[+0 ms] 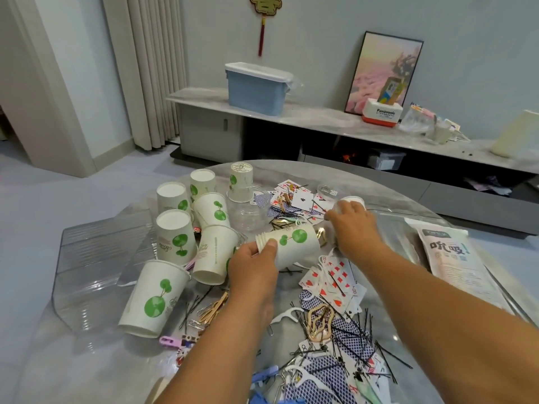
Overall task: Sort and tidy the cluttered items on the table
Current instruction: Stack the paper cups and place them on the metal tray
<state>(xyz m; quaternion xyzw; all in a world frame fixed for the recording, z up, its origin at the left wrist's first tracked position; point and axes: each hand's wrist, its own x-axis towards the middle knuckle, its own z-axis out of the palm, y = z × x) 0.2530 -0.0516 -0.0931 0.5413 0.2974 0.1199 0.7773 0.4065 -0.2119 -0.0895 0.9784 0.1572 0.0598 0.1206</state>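
My left hand (253, 265) grips a stack of white paper cups with green leaf prints (293, 244), held on its side above the table's middle. My right hand (351, 224) reaches over the far side and closes its fingers on another paper cup (354, 202) lying there. Several more paper cups (175, 228) stand or lie at the left, most upside down. Playing cards (332, 279), black hairpins (388, 354), dental floss picks (287, 314) and hair clips (318, 322) are scattered over the round glass table (379, 196).
A clear plastic tray (96, 258) sits at the table's left edge. Clear plastic cups (248, 217) stand behind the paper ones. A printed packet (452, 258) lies at the right. Beyond the table runs a low cabinet (320, 118) with a blue bin (256, 86).
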